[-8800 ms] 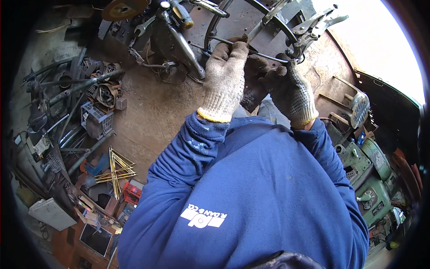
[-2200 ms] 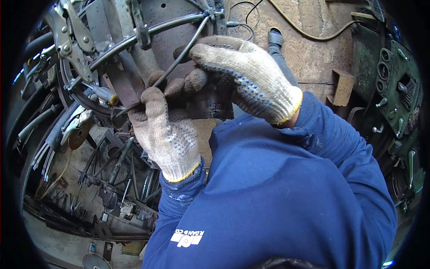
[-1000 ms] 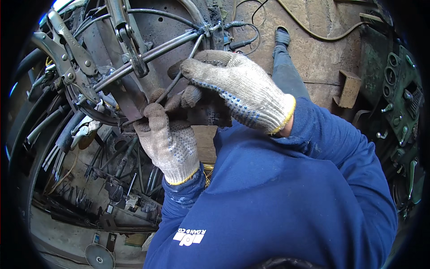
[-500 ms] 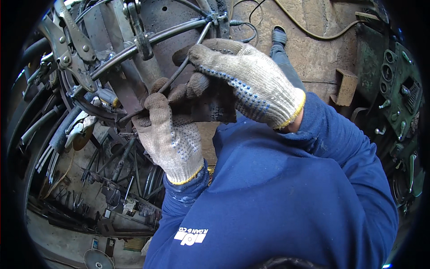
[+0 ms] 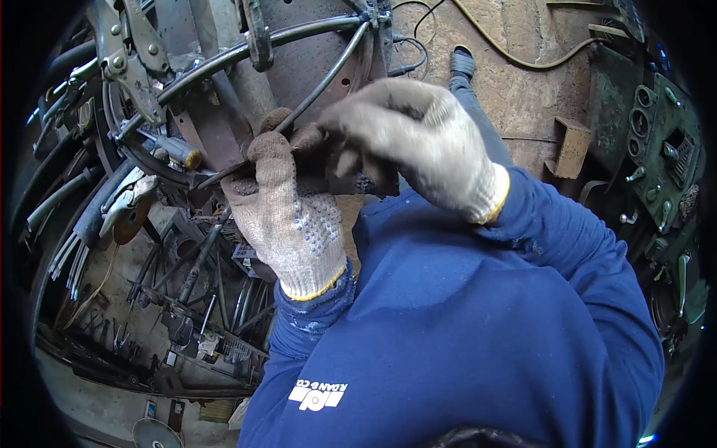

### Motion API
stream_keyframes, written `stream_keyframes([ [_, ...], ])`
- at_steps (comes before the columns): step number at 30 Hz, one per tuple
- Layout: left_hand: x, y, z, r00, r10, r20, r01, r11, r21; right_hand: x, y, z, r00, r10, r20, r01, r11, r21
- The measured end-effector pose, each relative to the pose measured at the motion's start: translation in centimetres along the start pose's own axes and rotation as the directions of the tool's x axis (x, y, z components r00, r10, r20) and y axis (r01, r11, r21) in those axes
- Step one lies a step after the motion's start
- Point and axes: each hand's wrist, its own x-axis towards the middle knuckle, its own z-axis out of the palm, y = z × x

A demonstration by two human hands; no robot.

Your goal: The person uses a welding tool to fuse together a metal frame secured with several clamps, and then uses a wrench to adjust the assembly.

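Note:
A thin metal rod [image 5: 326,82] slants down to the left from a joint on a curved steel frame [image 5: 291,34]. My left hand [image 5: 287,209], in a knitted work glove with blue dots, grips the rod near its lower end, thumb and fingers around it. My right hand [image 5: 429,142], gloved the same way, is just right of the left fingertips, off the rod. Motion smears its bent fingers, so what they touch is unclear. Beneath the hands lies a dark metal plate [image 5: 385,179], partly hidden. Locking pliers [image 5: 127,60] sit at the frame's left part.
A screwdriver-like handle [image 5: 179,151] lies left of my left hand. Thin rods [image 5: 71,257] and assorted tools and scrap crowd the lower left. A green machine panel [image 5: 665,149] stands at the right. A cable [image 5: 515,56] crosses the floor near a rusty metal piece [image 5: 571,148].
My right hand has come off the rod and moved slightly down and right. My left hand keeps its grip. The frame appears shifted a little right in view.

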Motion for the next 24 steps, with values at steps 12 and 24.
stream_keyframes([
  [12,-0.3,0.2,1.0,1.000,-0.023,-0.017,0.023,0.999,-0.039,-0.3,1.2,0.4,0.998,-0.051,0.023,0.052,0.998,-0.044],
  [24,0.2,-1.3,0.2,0.988,0.151,0.022,-0.152,0.988,0.036,1.7,2.4,0.6,0.922,-0.356,-0.152,0.325,0.925,-0.198],
])
